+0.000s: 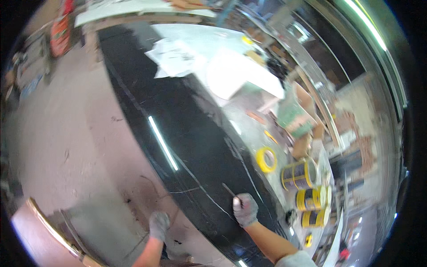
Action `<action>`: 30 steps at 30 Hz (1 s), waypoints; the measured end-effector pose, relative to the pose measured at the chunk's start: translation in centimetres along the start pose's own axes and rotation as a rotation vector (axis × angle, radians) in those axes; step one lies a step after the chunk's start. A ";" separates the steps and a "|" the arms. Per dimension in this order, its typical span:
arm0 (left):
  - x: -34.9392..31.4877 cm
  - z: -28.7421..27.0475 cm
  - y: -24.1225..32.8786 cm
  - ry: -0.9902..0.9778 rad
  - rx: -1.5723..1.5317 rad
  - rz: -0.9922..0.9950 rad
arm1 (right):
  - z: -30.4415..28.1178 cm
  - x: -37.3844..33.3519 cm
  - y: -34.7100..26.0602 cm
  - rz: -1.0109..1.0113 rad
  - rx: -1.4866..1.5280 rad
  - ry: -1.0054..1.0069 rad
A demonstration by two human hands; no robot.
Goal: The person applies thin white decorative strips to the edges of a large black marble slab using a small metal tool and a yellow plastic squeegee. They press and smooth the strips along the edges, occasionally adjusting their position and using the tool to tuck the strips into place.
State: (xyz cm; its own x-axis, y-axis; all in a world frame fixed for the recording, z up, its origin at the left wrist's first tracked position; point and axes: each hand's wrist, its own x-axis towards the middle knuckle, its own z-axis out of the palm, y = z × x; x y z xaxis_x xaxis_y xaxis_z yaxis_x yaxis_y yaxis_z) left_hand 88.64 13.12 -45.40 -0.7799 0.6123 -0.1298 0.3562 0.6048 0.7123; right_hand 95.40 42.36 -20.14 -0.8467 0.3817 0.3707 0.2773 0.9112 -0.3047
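Note:
A long, glossy black slab [187, 129] with thin white veins lies before me, its surface reflecting a lamp. My right hand [245, 210], in a grey glove, is closed around a thin, dark stick-like tool [228, 190]. The tool's tip points up and left, over the slab; whether it touches the surface cannot be made out. Off the slab's left edge, above the floor, is my left hand [159, 225], also gloved in grey. Its fingers are too blurred to read, and I see nothing in it.
Right of the slab are a yellow tape roll [266, 159], yellow-and-black cans [297, 175], a green-stained bucket [296, 111] and a large white box [240, 75]. Paper sheets [174, 58] lie across its far part. A bare floor [75, 133] stretches left; an orange object [60, 35] stands far left.

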 end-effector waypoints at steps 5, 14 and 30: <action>-8.2 0.0 5.0 -0.508 -0.604 -0.357 | -1.0 -0.2 -0.6 0.209 -0.035 -0.133; -12.8 -5.4 10.6 -0.700 -0.323 -0.136 | -2.6 -2.7 -0.8 0.341 0.107 -0.110; -20.1 -8.8 8.3 -0.837 0.188 0.008 | -8.7 -11.5 4.9 0.493 0.530 0.067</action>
State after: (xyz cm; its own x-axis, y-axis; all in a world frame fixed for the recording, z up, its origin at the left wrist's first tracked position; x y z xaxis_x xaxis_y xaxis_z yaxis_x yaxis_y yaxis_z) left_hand 102.76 1.37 -30.77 -0.1671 0.7462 -0.6444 0.4974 0.6282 0.5983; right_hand 110.46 43.80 -18.24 -0.6456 0.7528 0.1284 0.3475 0.4393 -0.8284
